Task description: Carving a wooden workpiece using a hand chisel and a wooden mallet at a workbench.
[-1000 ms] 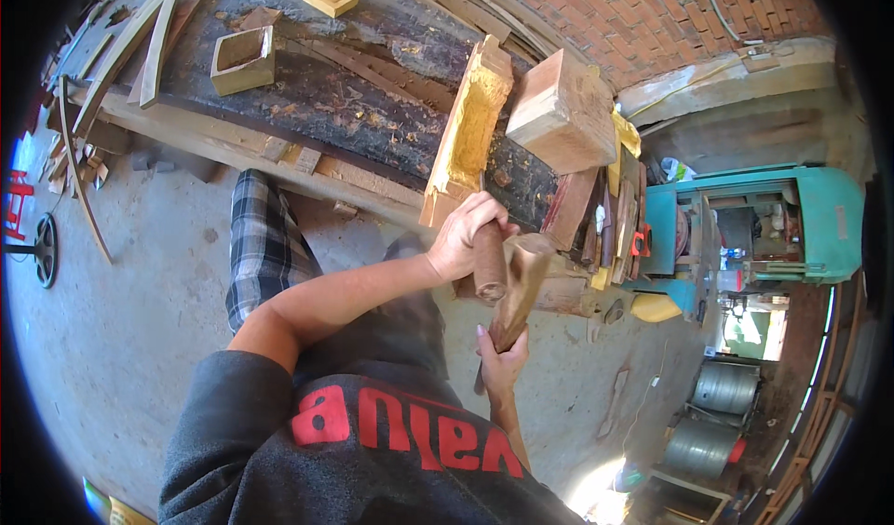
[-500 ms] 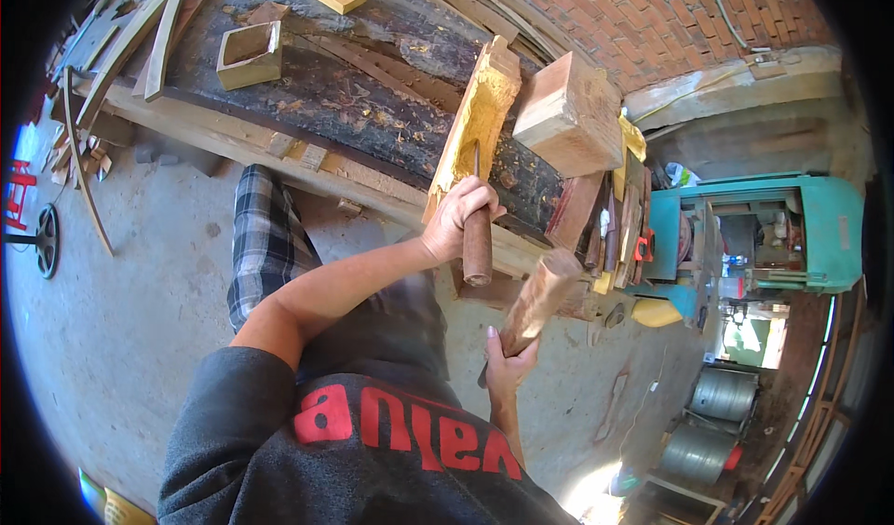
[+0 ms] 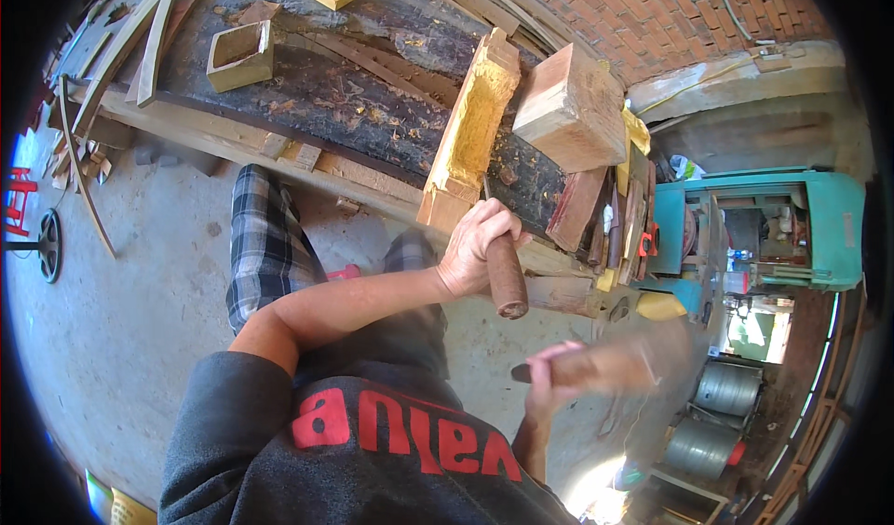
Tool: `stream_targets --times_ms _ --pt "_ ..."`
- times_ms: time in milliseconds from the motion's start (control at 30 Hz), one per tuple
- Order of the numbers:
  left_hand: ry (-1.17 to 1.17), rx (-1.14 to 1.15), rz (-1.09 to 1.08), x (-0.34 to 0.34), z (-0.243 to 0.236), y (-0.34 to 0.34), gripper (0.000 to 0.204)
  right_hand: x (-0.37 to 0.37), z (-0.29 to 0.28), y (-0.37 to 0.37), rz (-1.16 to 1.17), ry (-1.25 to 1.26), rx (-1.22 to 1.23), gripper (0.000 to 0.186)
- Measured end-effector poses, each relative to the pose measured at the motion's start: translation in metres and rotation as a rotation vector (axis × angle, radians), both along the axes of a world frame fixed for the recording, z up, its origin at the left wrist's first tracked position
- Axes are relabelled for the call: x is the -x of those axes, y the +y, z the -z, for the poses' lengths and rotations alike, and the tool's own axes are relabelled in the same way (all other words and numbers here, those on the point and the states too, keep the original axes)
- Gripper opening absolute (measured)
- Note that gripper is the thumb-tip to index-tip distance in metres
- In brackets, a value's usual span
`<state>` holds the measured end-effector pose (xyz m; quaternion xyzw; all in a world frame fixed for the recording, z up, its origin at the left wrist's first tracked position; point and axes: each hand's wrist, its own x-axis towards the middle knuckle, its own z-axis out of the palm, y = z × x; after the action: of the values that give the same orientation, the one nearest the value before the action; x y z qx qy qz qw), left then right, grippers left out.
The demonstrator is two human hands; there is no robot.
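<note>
My left hand (image 3: 480, 248) is wrapped round a chisel (image 3: 506, 278) with a round brown wooden handle pointing back toward me. Its thin blade, mostly hidden by my fingers, reaches the near right side of a hollowed yellow wood block (image 3: 477, 115); whether the tip touches the wood I cannot tell. The block lies slanted across the dark bench, its inside rough from cutting. Out to the right and lower, my right hand (image 3: 549, 376) grips a wooden mallet (image 3: 619, 365), smeared by motion and well apart from the chisel.
A big squared timber block (image 3: 570, 115) stands right of the hollowed piece. Two small hollowed wooden boxes (image 3: 240, 57) sit farther back on the bench (image 3: 372, 120). Tools and offcuts crowd its right end. Beyond stands a teal machine (image 3: 829, 227); long strips (image 3: 154, 50) lie at left.
The mallet has swung right and away from the chisel, tipping toward level. My left hand and the chisel have shifted right and nearer me, the blade moving from the hollow toward the block's right side.
</note>
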<state>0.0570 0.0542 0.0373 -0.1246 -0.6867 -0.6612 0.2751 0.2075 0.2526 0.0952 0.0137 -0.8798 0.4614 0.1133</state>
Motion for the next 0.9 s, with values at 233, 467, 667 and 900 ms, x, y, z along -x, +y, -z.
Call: stream_targets --times_ms 233,467,667,900 --pt "-0.063 0.048 0.021 0.003 0.001 0.011 0.025 0.012 0.018 -0.018 -0.148 0.257 0.061 0.044" --pt "0.029 -0.023 0.083 0.024 0.022 0.0 0.026 -0.018 0.028 -0.018 0.03 0.006 0.043 0.055" --pt "-0.062 0.064 0.022 -0.008 -0.007 0.006 0.027 -0.013 0.013 -0.003 -0.111 -0.005 -0.004 0.061" --pt "-0.085 0.023 -0.04 0.007 -0.009 0.01 0.026 0.011 -0.026 0.039 -0.259 0.109 -0.794 0.054"
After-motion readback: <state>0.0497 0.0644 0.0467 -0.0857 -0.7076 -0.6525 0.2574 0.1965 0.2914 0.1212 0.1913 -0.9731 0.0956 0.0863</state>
